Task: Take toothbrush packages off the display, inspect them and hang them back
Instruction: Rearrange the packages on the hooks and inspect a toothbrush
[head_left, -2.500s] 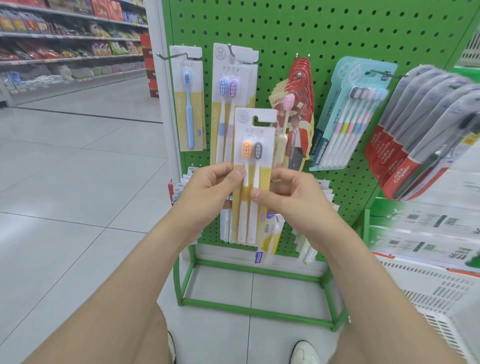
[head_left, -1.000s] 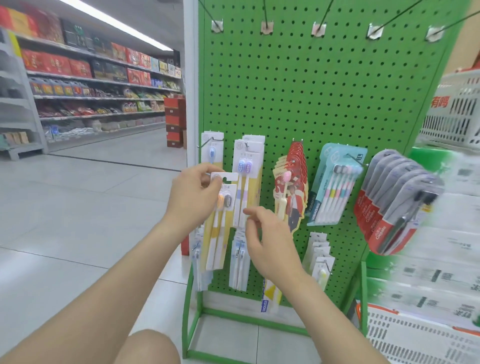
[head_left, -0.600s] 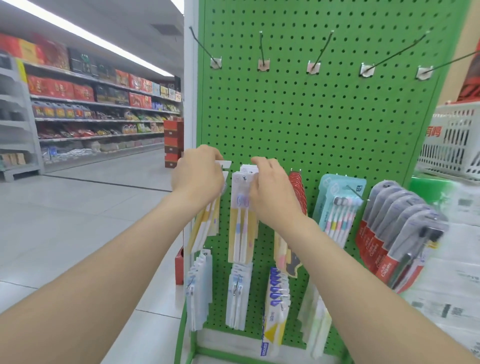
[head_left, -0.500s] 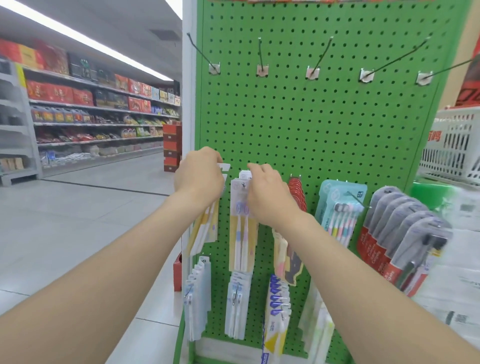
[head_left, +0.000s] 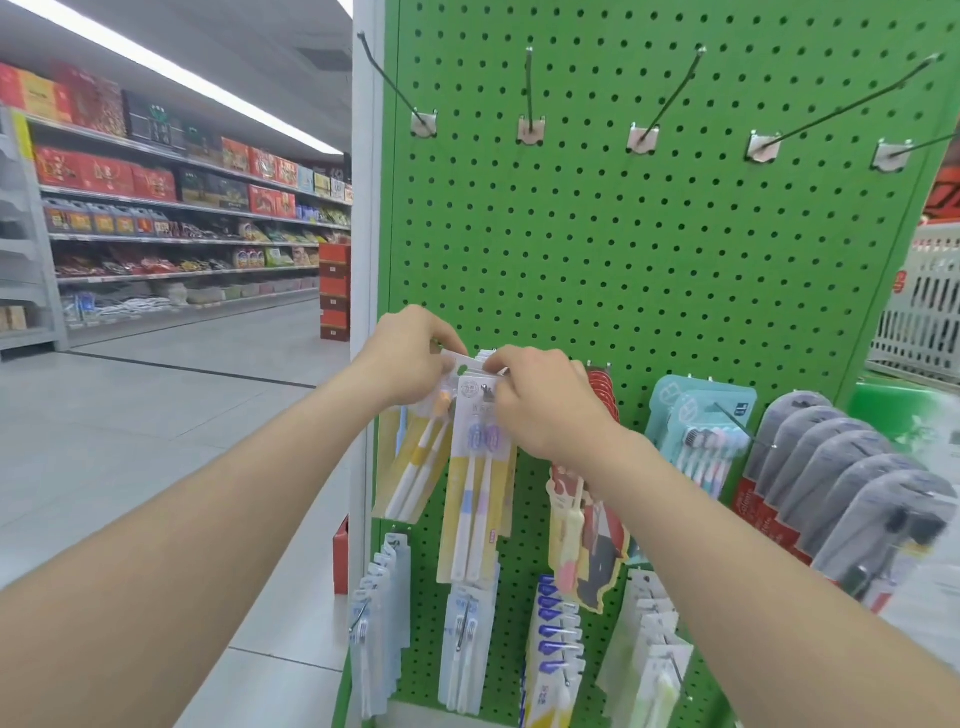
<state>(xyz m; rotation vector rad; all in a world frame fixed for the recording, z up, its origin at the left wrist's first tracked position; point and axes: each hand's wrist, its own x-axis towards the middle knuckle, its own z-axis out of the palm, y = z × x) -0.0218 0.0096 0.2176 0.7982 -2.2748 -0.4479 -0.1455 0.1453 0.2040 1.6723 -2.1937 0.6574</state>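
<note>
Left hand (head_left: 410, 358): centre of the frame, fingers curled, pinching the white top edge of the orange-brush pack (head_left: 415, 467).
Orange-brush pack: held against the left edge of the pegboard (head_left: 623, 260), tilted, its lower end swung toward lower left; its header reaches right to the top of the blue-and-pink pack (head_left: 475, 488). I cannot tell whether it is on a peg.
Right hand (head_left: 540, 400): just right of the left hand, fingers curled and pressed together over the header of the blue-and-pink pack, thumb on its front.
Blue-and-pink pack: hangs upright at the front of a stack, just right of the orange-brush pack and overlapping it.
Right of the hands: red packs (head_left: 602, 384), a teal multi-brush pack (head_left: 701, 431), then grey packs (head_left: 831, 483) fanned toward the right edge.
Lower row: pale packs (head_left: 382, 623) on pegs beneath.
Upper board: bare hooks (head_left: 530, 88) in a row.
Left of frame: stocked store shelves (head_left: 156, 208) along an aisle.
</note>
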